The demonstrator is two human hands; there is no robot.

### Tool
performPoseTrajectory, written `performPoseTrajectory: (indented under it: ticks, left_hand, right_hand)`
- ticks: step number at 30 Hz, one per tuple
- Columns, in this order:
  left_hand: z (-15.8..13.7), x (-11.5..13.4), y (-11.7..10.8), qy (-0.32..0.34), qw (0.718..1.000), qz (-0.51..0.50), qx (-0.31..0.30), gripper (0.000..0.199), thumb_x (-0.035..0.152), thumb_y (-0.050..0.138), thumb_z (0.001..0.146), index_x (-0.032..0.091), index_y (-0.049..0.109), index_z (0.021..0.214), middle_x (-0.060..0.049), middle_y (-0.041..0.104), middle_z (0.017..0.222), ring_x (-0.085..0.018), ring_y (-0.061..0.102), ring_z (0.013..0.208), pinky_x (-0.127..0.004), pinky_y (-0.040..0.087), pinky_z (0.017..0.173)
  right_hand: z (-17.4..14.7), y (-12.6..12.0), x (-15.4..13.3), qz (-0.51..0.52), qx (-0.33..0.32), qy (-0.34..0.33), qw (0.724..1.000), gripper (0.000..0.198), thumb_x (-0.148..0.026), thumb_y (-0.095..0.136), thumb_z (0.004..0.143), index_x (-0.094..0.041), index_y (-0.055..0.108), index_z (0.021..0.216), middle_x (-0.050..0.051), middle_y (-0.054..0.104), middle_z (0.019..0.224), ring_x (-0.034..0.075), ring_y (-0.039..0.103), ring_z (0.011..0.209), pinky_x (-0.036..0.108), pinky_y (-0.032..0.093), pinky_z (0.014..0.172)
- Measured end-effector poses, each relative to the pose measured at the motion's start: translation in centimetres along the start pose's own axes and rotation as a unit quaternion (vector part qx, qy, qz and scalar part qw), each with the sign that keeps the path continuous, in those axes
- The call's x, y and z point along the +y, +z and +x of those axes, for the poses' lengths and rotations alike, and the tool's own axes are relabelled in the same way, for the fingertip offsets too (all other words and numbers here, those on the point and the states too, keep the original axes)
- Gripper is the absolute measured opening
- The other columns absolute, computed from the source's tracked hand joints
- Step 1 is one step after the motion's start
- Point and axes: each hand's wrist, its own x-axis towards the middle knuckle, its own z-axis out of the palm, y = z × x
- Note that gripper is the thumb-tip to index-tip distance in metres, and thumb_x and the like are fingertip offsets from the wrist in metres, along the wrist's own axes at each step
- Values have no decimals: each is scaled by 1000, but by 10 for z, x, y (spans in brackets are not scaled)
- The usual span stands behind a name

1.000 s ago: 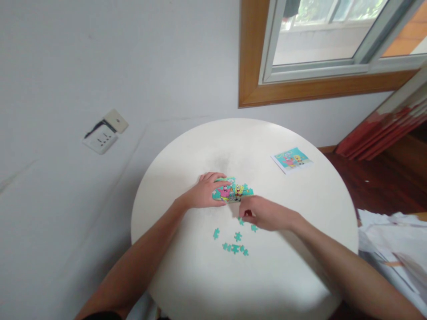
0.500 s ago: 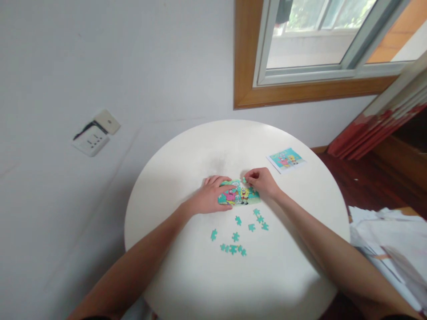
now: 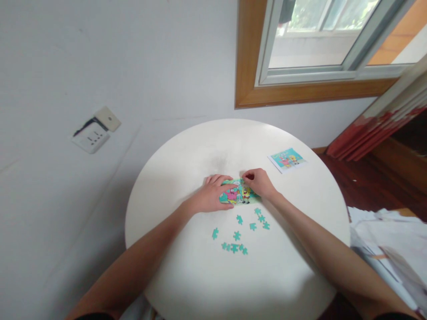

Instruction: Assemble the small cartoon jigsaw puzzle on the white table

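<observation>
A partly assembled jigsaw puzzle (image 3: 239,197) with pink and yellow cartoon figures lies on the white round table (image 3: 187,155). My left hand (image 3: 211,195) spans its left end, thumb at the near edge and fingers over the far side, holding it in place. At the puzzle's upper right, my right hand (image 3: 259,181) has thumb and forefinger pinched on a small puzzle piece, now almost wholly hidden by the fingertips. Its palm and wrist cover the puzzle's right end. Several loose green puzzle pieces (image 3: 235,248) are scattered on the near side, apart from both hands.
A picture card (image 3: 287,160) showing the same figures lies at the table's right rear. Papers (image 3: 390,244) are heaped to the right of the table. Behind it are the wall with a socket (image 3: 90,138), a window (image 3: 307,49) and a red-and-white curtain (image 3: 363,133).
My right hand's fingertips have shifted slightly left and down onto the puzzle's upper edge, and the piece they pinch is less visible. My left hand keeps its place on the puzzle.
</observation>
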Motion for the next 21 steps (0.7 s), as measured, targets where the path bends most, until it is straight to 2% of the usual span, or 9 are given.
performPoseTrajectory:
  ticks: [11, 16, 19, 21]
  left_hand:
    - [0, 0, -1, 4, 1000, 8, 1, 69, 54, 76, 76, 34, 54, 138, -5, 46, 145, -32, 37, 135, -50, 28, 112]
    - [0, 0, -1, 0, 1000, 12, -1, 68, 55, 76, 76, 35, 54, 138, -5, 45, 146, -32, 37, 134, -50, 28, 112]
    - [0, 0, 0, 3, 1000, 12, 2, 67, 54, 75, 76, 36, 54, 138, -5, 45, 146, -32, 37, 135, -51, 28, 112]
    - [0, 0, 0, 4, 1000, 11, 4, 67, 53, 76, 76, 36, 54, 138, -5, 45, 146, -32, 37, 135, -51, 28, 112]
  right_hand:
    - [-3, 1, -8, -70, 11, 16, 997, 14, -21, 62, 80, -19, 75, 79, 4, 73, 76, 15, 63, 68, 25, 43, 66]
    - [1, -4, 0, -15, 41, 8, 999, 15, -18, 60, 83, -16, 75, 81, 4, 73, 75, 14, 61, 64, 24, 43, 64]
    - [3, -11, 6, -3, 60, -11, 998, 16, -16, 60, 84, -16, 75, 84, 4, 72, 78, 14, 59, 64, 24, 43, 65]
    - [2, -14, 8, -17, 51, -43, 998, 14, -15, 62, 83, -16, 76, 85, 5, 70, 81, 14, 59, 67, 24, 43, 66]
